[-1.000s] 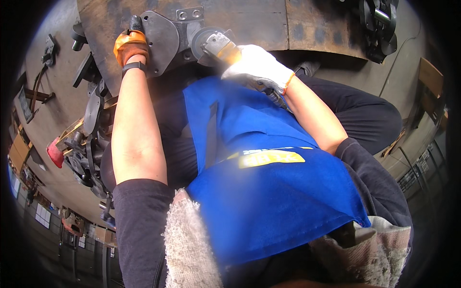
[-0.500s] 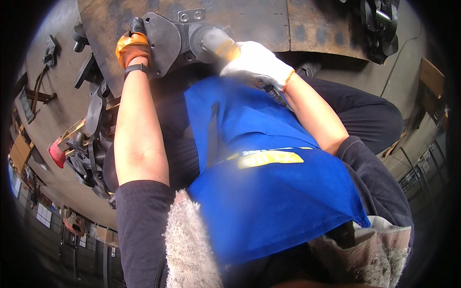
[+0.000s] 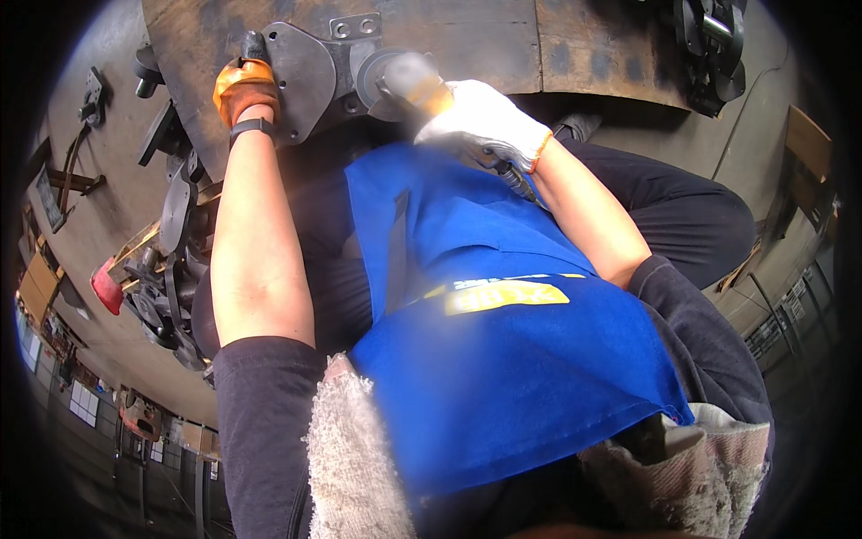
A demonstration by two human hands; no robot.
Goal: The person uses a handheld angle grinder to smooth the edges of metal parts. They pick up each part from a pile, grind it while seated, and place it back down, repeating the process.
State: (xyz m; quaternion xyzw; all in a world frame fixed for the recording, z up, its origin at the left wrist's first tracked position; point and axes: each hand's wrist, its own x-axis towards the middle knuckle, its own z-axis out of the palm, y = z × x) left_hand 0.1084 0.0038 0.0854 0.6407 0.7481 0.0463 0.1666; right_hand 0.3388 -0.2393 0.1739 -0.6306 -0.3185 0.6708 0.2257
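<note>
My left hand, in an orange glove, is closed at the left edge of a dark steel bracket with a rounded plate and small holes. A dark stub shows above that glove; whether it is a fingertip or a pin I cannot tell. My right hand, in a white glove, is wrapped round a hand-held grinder. The grinder's round disc lies over the bracket's right part; glare and blur hide whether they touch. A hose fitting comes out below the right glove.
The bracket lies on a worn, brown-topped bench. A two-holed metal tab sits at its far side. Dark metal assemblies stand at the far right, and more metal parts crowd the left. A blue apron covers my lap.
The bracket and my left hand have shifted very slightly left. My right hand has edged a little to the right with the grinder. Both grips look the same.
</note>
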